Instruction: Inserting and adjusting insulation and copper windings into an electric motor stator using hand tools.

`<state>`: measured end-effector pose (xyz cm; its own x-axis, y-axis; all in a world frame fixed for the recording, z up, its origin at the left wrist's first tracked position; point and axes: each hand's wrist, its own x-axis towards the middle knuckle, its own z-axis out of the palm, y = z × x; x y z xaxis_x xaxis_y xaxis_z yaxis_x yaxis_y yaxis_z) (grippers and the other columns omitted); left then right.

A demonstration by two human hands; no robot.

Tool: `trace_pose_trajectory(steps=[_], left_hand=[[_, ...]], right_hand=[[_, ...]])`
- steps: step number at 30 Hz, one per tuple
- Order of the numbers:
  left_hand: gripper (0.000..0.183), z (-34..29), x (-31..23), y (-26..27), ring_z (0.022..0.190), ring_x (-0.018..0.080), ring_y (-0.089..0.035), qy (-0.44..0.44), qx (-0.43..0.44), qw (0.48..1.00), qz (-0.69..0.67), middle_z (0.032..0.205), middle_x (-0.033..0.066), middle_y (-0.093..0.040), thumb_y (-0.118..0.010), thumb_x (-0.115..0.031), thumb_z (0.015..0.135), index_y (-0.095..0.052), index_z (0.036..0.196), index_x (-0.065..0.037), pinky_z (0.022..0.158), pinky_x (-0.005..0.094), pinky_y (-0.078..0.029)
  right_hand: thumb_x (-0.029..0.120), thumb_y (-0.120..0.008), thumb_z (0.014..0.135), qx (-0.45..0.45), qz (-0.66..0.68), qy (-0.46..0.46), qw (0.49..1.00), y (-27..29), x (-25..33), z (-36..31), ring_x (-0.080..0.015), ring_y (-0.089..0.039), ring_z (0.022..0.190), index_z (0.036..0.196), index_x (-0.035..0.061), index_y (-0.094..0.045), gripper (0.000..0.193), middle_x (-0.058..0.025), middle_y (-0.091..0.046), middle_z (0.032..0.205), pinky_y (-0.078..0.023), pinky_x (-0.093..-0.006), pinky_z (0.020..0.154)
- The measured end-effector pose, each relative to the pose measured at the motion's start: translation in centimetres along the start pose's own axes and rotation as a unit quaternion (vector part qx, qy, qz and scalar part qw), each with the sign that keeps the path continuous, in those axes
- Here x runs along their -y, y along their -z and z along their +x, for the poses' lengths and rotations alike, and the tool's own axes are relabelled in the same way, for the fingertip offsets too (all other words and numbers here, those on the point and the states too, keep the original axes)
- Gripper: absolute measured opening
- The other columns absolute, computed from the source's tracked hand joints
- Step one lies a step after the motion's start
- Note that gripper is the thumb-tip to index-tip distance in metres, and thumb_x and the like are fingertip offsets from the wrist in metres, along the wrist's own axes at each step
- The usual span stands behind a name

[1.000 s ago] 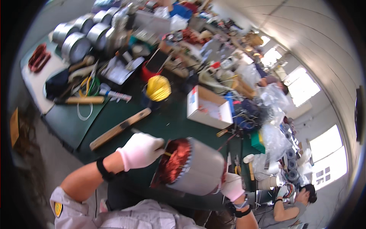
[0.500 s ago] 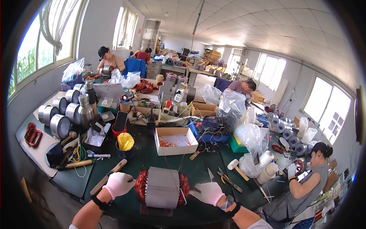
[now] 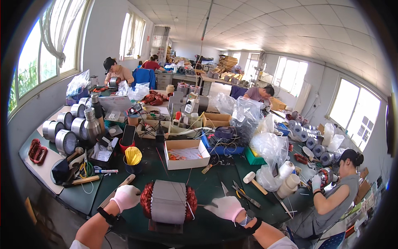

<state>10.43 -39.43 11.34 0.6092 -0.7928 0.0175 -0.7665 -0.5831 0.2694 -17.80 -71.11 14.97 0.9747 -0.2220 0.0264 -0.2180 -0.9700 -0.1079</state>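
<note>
A motor stator with a grey laminated core and red-brown copper windings at both ends lies on its side in front of me, on a small dark plate. My left hand, in a white glove, is beside the left winding with its fingers curled; what they may hold is hidden. Right of the stator, my gloved right hand is closed, and a thin dark piece too small to name points from its fingers toward the right winding. Thin strands cross the core. A wooden stick lies beyond my left hand.
Scissors, pliers and a mallet lie to the right. Ahead stand a white carton and a cup of yellow strips. Metal cores are stacked at left; a co-worker sits at right.
The view has shifted slightly, so the stator appears a little further left. My right hand has drawn a little away from the right winding. My left hand stays near the left winding.
</note>
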Motion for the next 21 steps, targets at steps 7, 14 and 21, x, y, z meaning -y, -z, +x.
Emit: trace_pose_trajectory(steps=[7,14,21], left_hand=[[0.024,1.1,0.5,-1.3,0.091,0.0394,-0.073,-0.045,0.006,0.999,0.002,0.093,0.0177,-0.076,-0.062,-0.026,0.09,-0.079,0.094,-0.011,0.085,0.0472,-0.057],[0.026,1.9,2.3,-2.4,0.09,0.0399,-0.073,-0.067,0.018,0.997,-0.018,0.092,0.0212,-0.075,-0.062,-0.028,0.091,-0.077,0.09,-0.007,0.085,0.0485,-0.057],[0.026,1.3,0.0,-2.6,0.09,0.0444,-0.071,-0.077,0.0,0.996,-0.035,0.089,0.0243,-0.074,-0.065,-0.026,0.092,-0.076,0.089,-0.003,0.083,0.0508,-0.057]], right_hand=[[0.06,-0.054,0.101,-0.013,-0.011,0.005,1.0,0.0,0.7,0.0,-0.0372,-0.074,0.076,0.086,0.0056,-0.074,0.06,-0.0181,-0.074,0.078,-0.058,-0.0466,0.068],[0.065,-0.052,0.1,0.036,-0.015,-0.024,0.999,1.5,-1.0,-0.5,-0.0388,-0.074,0.081,0.089,0.0068,-0.076,0.064,-0.0198,-0.075,0.082,-0.058,-0.047,0.074],[0.066,-0.053,0.099,0.024,-0.018,-0.034,0.999,2.0,-0.1,-1.3,-0.0394,-0.074,0.084,0.087,0.0076,-0.076,0.063,-0.0194,-0.074,0.082,-0.057,-0.0481,0.075]])
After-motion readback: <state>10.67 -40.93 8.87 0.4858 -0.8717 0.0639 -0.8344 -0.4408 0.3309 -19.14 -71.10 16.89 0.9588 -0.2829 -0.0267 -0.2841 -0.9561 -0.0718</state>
